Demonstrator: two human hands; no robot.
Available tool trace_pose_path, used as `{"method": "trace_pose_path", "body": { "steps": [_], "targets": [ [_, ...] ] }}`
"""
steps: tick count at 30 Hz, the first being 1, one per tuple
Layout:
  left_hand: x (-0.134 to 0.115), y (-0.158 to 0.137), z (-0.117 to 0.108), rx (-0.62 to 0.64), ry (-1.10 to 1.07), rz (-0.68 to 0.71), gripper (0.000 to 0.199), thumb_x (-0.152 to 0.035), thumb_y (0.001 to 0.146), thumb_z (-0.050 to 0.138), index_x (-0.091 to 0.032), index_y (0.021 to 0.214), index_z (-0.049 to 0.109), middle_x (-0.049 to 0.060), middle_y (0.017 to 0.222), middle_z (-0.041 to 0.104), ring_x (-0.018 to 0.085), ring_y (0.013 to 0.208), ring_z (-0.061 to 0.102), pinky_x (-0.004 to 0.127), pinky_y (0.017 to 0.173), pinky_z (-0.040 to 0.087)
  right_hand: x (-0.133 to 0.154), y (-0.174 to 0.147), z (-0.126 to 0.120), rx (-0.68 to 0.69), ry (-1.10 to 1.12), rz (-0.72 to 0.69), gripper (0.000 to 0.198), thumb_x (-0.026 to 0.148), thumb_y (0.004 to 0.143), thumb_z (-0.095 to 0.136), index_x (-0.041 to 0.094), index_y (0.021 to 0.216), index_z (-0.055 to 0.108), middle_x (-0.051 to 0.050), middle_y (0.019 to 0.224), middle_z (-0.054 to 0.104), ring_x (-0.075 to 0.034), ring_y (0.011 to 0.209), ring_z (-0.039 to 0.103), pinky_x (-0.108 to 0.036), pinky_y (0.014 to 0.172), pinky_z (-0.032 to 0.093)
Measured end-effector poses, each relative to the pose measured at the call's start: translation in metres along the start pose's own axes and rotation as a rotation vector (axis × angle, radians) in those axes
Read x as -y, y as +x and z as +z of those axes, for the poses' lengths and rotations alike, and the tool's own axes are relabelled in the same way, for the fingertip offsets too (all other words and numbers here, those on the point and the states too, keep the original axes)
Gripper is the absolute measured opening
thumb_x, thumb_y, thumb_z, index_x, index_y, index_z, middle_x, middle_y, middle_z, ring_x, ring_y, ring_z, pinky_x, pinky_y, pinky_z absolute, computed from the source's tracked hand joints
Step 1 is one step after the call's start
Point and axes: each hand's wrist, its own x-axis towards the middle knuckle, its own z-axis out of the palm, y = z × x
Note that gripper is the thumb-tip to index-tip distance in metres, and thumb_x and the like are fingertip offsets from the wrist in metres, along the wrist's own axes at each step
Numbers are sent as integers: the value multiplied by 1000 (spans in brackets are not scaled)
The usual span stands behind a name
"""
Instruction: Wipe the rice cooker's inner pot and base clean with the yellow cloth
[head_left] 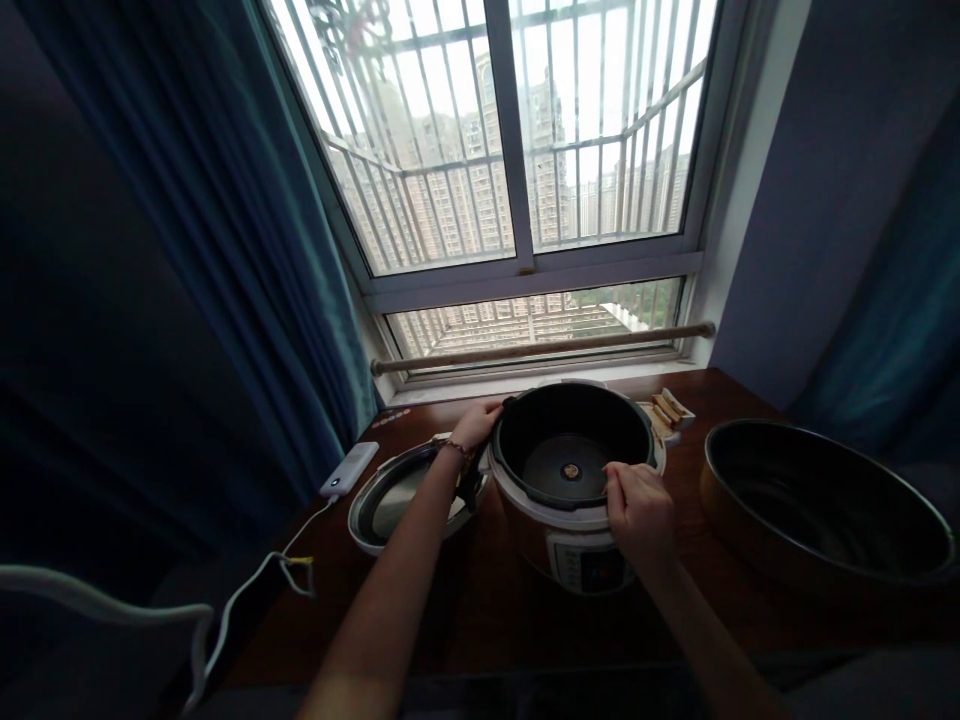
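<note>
An electric pressure cooker [540,530] stands lidless on the table, a control panel on its front. I look down into its dark interior, where a small round disc [570,471] sits at the centre of the bottom. My left hand [476,427] grips the cooker's rim at the left. Closed over the front right of the rim is my right hand [639,500], with the fingertips pointing inward. The cooker's round lid [394,500] lies on the table at the left, partly covered by my left forearm.
A large dark pot [716,490] with a metal rim stands at the right. Behind the cooker, at the right, is a small white holder [679,410]. A white power strip [351,470] with a cable [255,580] lies at the left. The barred window [525,180] is behind the table [480,600].
</note>
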Motion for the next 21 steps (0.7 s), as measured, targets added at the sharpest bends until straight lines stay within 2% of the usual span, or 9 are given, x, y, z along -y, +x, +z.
{"method": "trace_pose_path", "body": {
  "steps": [5, 11, 16, 21],
  "targets": [
    [2, 44, 10, 98, -84, -82, 29, -38, 87, 52, -12, 99, 60, 4, 95, 63, 17, 84, 61, 36, 76, 51, 0, 0, 1, -12, -9, -2, 23, 18, 90, 39, 16, 77, 58, -2, 64, 55, -16, 70, 52, -30, 73, 38],
    [-8, 80, 27, 195, -120, -101, 29, -34, 88, 53, -13, 108, 56, 6, 105, 60, 18, 90, 60, 37, 77, 52, 3, 0, 0, -6, -10, 9, 23, 18, 90, 38, 16, 76, 57, -3, 65, 56, -16, 70, 51, -30, 73, 38],
    [-16, 97, 40, 201, -48, -93, 30, -34, 87, 54, -14, 109, 56, 7, 107, 59, 19, 92, 59, 38, 78, 51, 3, 0, 0, -6, -8, 19, 24, 18, 90, 38, 15, 77, 58, -4, 67, 57, -17, 71, 51, -31, 73, 38],
    [-18, 97, 41, 159, 28, -57, 31, -34, 87, 54, -14, 109, 56, 6, 109, 58, 21, 94, 59, 39, 80, 51, 1, -1, 2, -9, -4, 20, 24, 18, 90, 38, 15, 77, 58, -4, 70, 58, -17, 73, 53, -31, 74, 39]
  ]
}}
